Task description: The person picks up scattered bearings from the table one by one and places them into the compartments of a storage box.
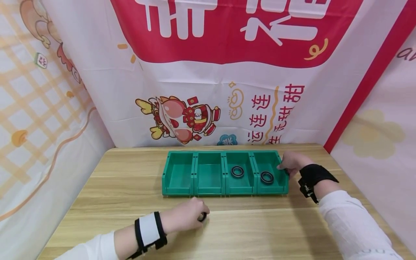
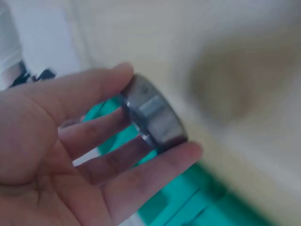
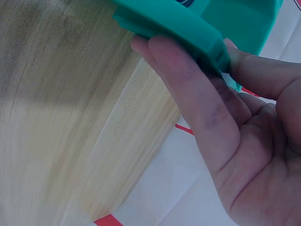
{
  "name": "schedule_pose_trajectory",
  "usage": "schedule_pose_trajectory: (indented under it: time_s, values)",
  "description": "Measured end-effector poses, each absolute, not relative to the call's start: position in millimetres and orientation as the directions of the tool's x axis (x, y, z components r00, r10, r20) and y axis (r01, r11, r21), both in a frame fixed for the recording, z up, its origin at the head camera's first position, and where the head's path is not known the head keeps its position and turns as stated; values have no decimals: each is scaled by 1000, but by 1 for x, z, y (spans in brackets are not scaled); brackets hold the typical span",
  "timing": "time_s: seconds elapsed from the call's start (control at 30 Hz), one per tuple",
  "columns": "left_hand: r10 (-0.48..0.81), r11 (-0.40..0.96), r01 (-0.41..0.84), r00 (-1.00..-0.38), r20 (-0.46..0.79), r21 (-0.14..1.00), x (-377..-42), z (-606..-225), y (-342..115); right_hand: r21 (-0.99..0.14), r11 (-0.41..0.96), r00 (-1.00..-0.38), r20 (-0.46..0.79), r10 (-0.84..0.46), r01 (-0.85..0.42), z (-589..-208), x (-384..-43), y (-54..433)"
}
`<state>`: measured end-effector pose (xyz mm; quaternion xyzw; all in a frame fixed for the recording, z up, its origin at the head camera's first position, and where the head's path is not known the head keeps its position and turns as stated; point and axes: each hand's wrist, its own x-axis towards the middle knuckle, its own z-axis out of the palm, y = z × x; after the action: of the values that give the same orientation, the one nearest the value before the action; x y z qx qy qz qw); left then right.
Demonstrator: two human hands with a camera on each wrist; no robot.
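Observation:
In front of the green bins, low over the wooden table, my left hand (image 1: 187, 214) pinches a bearing (image 2: 157, 115) between thumb and fingertips. In the left wrist view its shiny metal outer face shows. My right hand (image 1: 293, 162) grips the right side wall of the rightmost green bin (image 1: 272, 188), thumb on the inside and fingers outside and below. A black-sealed bearing (image 1: 267, 177) lies in that bin, near the front left. Another such bearing (image 1: 237, 172) lies in the adjoining bin (image 1: 239, 190) to its left.
Two more green bins (image 1: 209, 190) continue the joined row to the left. The wooden table (image 1: 130, 180) extends around the row. A printed cloth (image 1: 208, 72) hangs behind the table, with more cloth at both sides.

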<state>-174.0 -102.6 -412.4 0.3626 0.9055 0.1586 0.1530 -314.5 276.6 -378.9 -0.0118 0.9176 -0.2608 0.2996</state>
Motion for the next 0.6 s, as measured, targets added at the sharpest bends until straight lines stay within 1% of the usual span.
schedule_pose_trajectory:
  time_s: [0.07,0.2,0.33,0.43,0.6]
  values:
    - [696,695,590,-695,-181,410,-182,-399,-101,-483,864,-820,-546,-173,139,-380,-315,276]
    - [658,730,549,-726,-199,407,-203,-375,-96,-480,866,-819,-548,-171,141,-380,-317,276]
    - [640,738,546,-752,-156,398,-224,-360,-90,-486,863,-818,-547,-179,136,-380,-315,276]
    - [625,748,546,-770,-124,379,-239,-358,-85,-484,865,-817,-548,-181,133,-379,-313,276]
    - [575,780,517,-815,-77,353,-261,-369,-78,-485,868,-823,-533,-197,106,-378,-312,276]
